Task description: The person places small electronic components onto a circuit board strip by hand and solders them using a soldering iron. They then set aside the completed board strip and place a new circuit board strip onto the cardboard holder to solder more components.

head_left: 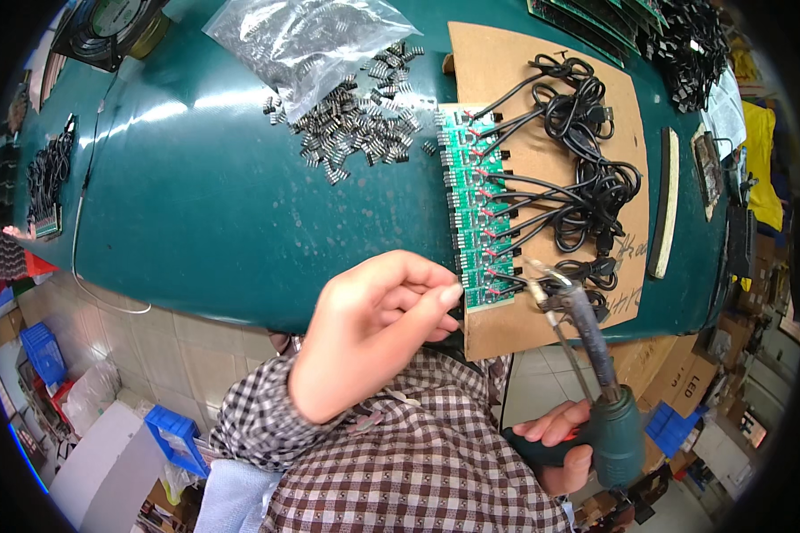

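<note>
Soldering gun point(618, 435) (one) in right hand point(569, 473)

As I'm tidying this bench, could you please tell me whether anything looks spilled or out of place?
Small dark parts lie scattered in a heap on the green table, against the clear plastic bag; it looks spilled, though possibly poured out deliberately. The green circuit boards sit in an even row.

From my head, the left one of two wide cameras looks down and forward. My checked shirt point(382, 484) and left hand point(360, 333) are close below it; the green table point(187, 231) stretches farther away, and straight edges bend toward the view's rim.
</note>
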A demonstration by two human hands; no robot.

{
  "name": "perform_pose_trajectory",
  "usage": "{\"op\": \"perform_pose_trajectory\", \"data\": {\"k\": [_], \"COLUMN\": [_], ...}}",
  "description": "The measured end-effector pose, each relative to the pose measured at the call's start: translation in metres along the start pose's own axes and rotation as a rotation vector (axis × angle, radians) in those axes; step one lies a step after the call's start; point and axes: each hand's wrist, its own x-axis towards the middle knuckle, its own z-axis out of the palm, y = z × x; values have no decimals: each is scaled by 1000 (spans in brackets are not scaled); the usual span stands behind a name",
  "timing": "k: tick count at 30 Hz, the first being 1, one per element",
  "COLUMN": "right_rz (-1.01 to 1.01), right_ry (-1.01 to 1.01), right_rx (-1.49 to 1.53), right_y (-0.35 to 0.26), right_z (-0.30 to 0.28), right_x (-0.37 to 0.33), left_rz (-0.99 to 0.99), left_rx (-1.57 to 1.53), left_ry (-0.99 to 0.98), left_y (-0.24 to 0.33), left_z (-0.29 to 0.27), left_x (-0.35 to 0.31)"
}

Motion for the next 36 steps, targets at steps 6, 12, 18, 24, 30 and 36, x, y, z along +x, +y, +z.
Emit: {"op": "perform_pose_trajectory", "data": {"k": [6,12,18,24,30,36], "right_rz": [-101,-86,-69,-73,-5,-69], "right_ry": [-26,30,17,30,-191,-246], "right_rx": [41,132,71,105,-351,-257], "right_y": [1,5,2,2,-21,-20], "right_z": [3,4,9,10,36,36], "right_x": [20,20,26,24,50,52], "left_rz": [508,687,640,431,108,58], "left_rx": [1010,976,856,11,-408,-390], "left_ry": [594,605,626,521,63,-185], "left_y": [19,5,4,22,27,19], "left_z": [-37,-43,-50,-31,21,37], "left_x": [32,39,40,24,-25,-24]}}
